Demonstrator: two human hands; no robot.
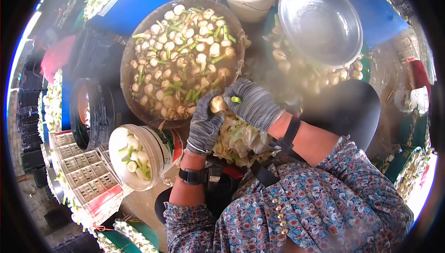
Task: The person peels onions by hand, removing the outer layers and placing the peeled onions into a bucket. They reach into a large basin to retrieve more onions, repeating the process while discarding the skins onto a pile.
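Both hands wear grey striped gloves and meet at the lower right rim of a large round tub [127, 100] filled with murky water and pale bulbs with green stems. Between them is a round whitish-brown bulb [217, 104], held by my left hand [206, 125]. My right hand [252, 103] is closed beside it, a short green stem [236, 99] showing among its fingers. Whether a blade is in that hand is hidden. Beneath the hands lies a heap of pale peeled leaves [241, 141].
A tilted white bucket [160, 153] with trimmed bulbs lies left, near a crate [83, 169] and a black ring-shaped container [95, 114]. Another white bucket [250, 5] stands beyond the tub. A metal basin [320, 23] rests over bulbs at upper right.
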